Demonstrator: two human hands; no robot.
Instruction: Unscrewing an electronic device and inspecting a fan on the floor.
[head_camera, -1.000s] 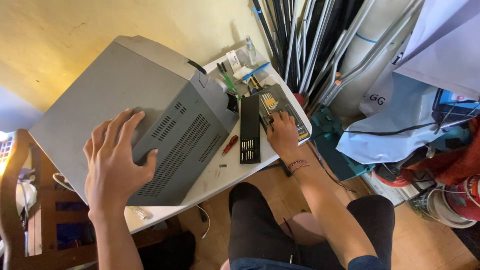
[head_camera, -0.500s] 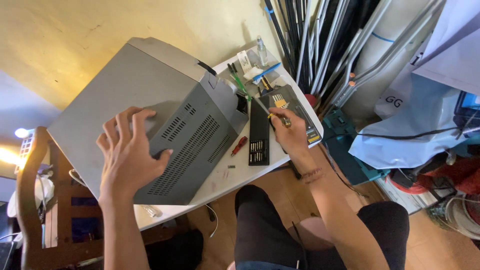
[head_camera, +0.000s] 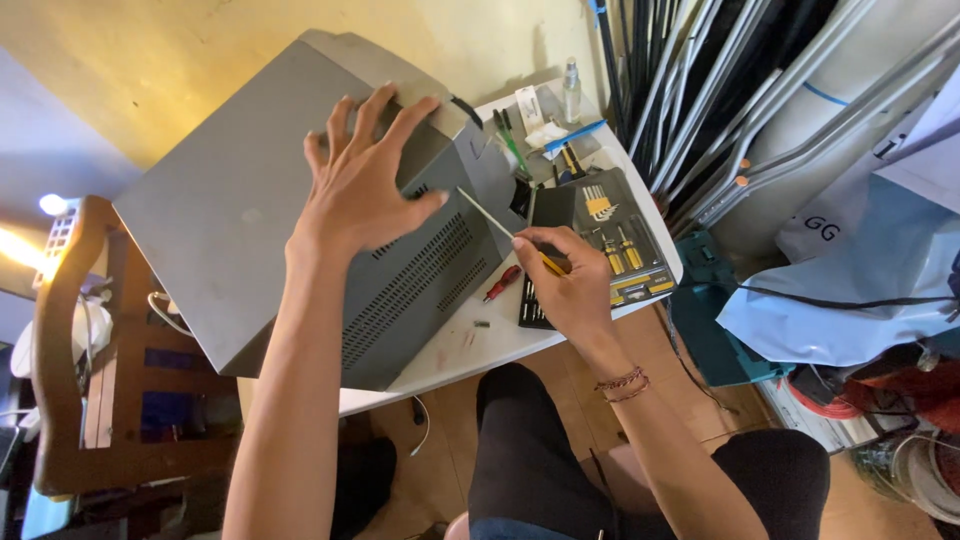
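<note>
My right hand (head_camera: 568, 285) hides most of the yellow-handled screwdriver (head_camera: 500, 226). The grey metal vented case (head_camera: 300, 210) covers most of the white counter (head_camera: 480, 345). Bits in the black tool tray (head_camera: 620, 250) are too small to tell.

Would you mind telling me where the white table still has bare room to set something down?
One bare strip on the table: its front edge, between the grey case and the black tool tray, holding only a red tool and small bits. The back corner by the bottle is crowded.
</note>
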